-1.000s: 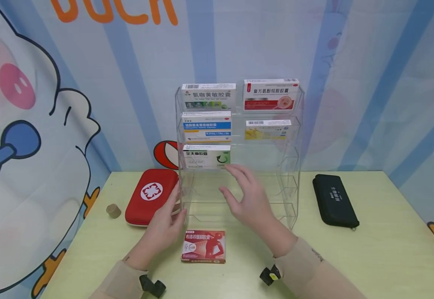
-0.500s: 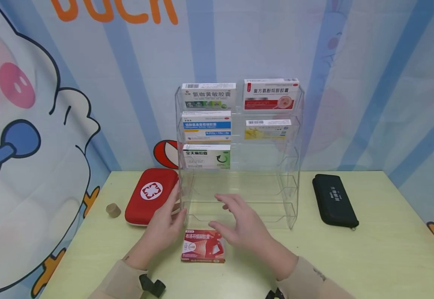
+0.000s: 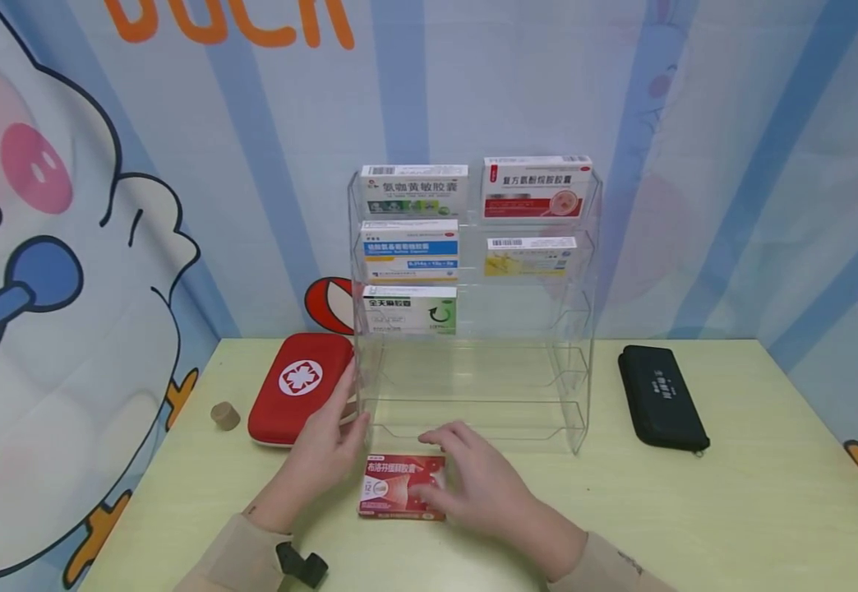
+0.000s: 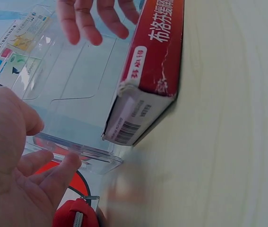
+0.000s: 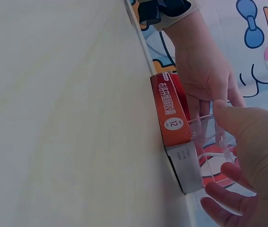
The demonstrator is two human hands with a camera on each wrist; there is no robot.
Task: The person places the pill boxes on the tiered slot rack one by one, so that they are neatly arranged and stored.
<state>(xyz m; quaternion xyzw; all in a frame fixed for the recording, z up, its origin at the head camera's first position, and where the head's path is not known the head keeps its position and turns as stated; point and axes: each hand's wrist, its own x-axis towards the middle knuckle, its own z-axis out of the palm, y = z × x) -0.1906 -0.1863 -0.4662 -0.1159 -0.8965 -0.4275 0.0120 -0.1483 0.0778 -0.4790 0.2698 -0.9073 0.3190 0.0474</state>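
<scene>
A clear tiered display rack (image 3: 473,415) stands on the table with medicine boxes in its upper tiers. My left hand (image 3: 325,436) holds the rack's lower left side edge, thumb on one side and fingers on the other in the left wrist view. A red medicine box (image 3: 392,487) lies flat in front of the rack. My right hand (image 3: 484,485) is over that box's right end, thumb above it and fingers loosely bent. In the right wrist view a gap shows between the right hand's fingers (image 5: 228,201) and the red box (image 5: 174,111).
On the rack are a green-and-white box (image 3: 410,311), a blue-and-white box (image 3: 410,251), a yellow-and-white box (image 3: 528,257) and two more on top. A red zip case (image 3: 281,411) and a small cork-like cylinder (image 3: 225,416) lie left, a black case (image 3: 661,399) right.
My right hand has come down from beside the green-and-white box to the red box on the table. The left hand stays at the rack's side.
</scene>
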